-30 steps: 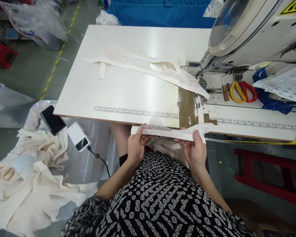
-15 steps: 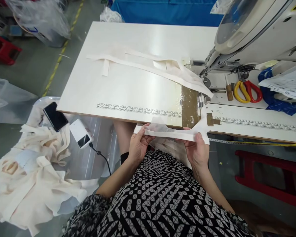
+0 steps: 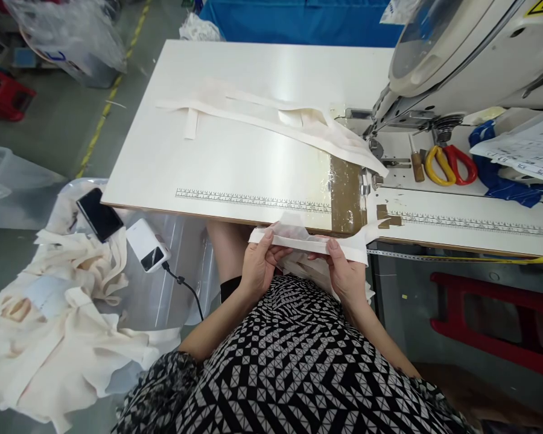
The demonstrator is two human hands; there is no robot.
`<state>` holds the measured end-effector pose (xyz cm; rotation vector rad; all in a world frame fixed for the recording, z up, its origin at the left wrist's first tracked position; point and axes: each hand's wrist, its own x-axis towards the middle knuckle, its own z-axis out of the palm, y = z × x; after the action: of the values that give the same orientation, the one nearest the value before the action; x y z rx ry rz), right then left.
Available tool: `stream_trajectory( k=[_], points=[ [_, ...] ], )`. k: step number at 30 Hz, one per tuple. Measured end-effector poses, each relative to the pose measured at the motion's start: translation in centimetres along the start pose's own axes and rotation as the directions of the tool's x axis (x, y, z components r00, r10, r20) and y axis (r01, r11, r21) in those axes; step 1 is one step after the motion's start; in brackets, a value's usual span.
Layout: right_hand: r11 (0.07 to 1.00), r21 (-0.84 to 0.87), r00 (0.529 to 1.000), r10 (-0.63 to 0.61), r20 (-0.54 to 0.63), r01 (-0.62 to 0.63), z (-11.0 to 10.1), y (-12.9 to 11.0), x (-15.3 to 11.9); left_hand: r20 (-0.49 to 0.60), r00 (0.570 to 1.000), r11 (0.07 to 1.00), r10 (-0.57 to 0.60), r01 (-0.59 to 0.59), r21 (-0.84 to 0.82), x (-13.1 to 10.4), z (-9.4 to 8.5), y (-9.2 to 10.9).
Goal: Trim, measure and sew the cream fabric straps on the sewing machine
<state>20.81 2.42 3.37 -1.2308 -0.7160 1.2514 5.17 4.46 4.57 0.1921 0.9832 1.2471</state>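
Between both hands, at the table's front edge, a cream fabric piece (image 3: 305, 242) with a folded band and a sheer part is stretched sideways. My left hand (image 3: 260, 262) pinches its left end, thumb on top. Its right part is gripped by my right hand (image 3: 344, 271), thumb over the band, with a loose end sticking out beyond it. Another cream fabric piece (image 3: 262, 122) lies on the white table (image 3: 235, 163), its right tip near the presser foot of the sewing machine (image 3: 452, 66). More pale cloth shows under my hands, mostly hidden.
Red-and-yellow scissors (image 3: 450, 166) and a wooden-handled tool (image 3: 417, 166) lie right of the needle area. At left, a clear plastic bin (image 3: 185, 241) holds cream cloth pieces (image 3: 49, 337), a phone (image 3: 99, 214) and a white power bank (image 3: 148, 244) with a cable. A red stool (image 3: 498, 325) stands at right.
My right hand has moved left along the band, closer to my left hand. The fabric's right end has shifted left, its tip now sticking out to the right. My left hand is nearly still.
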Motion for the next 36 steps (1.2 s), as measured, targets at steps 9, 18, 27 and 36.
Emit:
stream_trajectory(
  k=[9, 18, 27, 36],
  points=[
    [0.997, -0.015, 0.992, -0.077, -0.099, 0.076, -0.6, -0.3, 0.3, 0.001, 1.0, 1.0, -0.008, 0.008, -0.026, 0.7, -0.4, -0.1],
    [0.997, -0.024, 0.996, -0.072, -0.061, 0.071, -1.2, -1.2, -0.5, -0.008, 0.998, 0.998, 0.057, -0.057, 0.03, -0.4, -0.7, 1.5],
    [0.994, -0.068, 0.996, -0.085, 0.013, 0.085, -0.9, -1.4, -0.7, 0.021, 0.999, 0.993, 0.041, -0.043, 0.111, -0.6, -0.8, 2.2],
    [0.993, 0.047, 0.988, -0.102, -0.12, 0.108, 0.3, -2.4, -0.2, -0.036, 0.986, 0.984, 0.162, -0.159, 0.075, 0.4, -1.8, 2.4]
  ],
)
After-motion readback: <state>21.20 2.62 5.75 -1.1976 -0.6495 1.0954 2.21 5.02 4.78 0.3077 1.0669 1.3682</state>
